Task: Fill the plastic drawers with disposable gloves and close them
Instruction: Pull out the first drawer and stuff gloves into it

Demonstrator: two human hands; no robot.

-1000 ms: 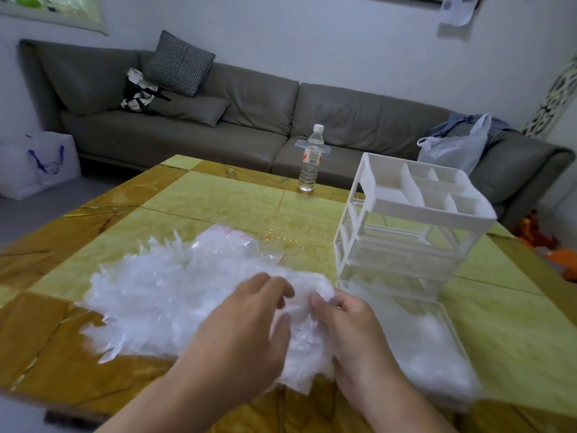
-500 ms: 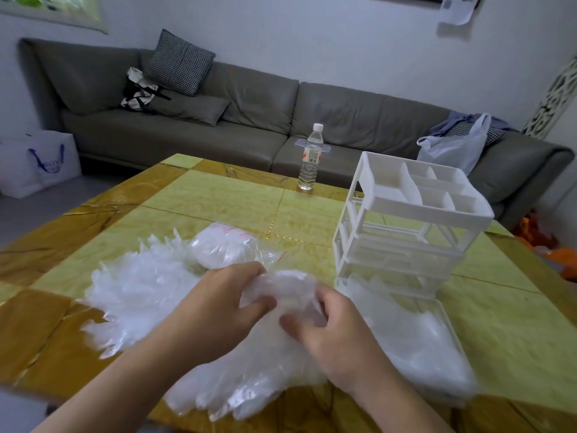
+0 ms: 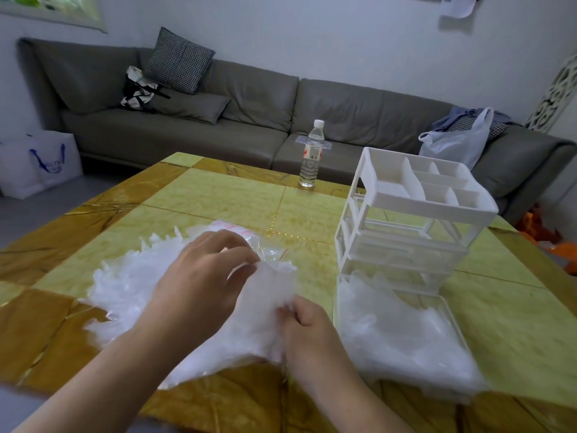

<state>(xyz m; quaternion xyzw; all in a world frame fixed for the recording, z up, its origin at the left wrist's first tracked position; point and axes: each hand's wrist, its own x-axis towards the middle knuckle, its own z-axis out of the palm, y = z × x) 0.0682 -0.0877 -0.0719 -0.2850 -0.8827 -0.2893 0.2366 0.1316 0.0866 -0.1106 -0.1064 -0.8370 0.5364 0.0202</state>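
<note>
Head view: fingers (image 3: 240,270) of the left hand (image 3: 199,285) and right hand (image 3: 307,331) pinch the thin clear plastic gloves (image 3: 131,285), piled on the yellow marble tabletop (image 3: 218,198) beside the white plastic drawer unit (image 3: 409,220), whose bottom drawer (image 3: 449,320) is pulled out and holds gloves. A clear water bottle (image 3: 310,154) stands near the far edge, and a grey sofa (image 3: 256,120) is behind.

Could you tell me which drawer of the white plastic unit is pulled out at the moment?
The bottom drawer, pulled out toward the person and already holding disposable gloves. The drawers above it sit inside the white drawer unit.
</note>
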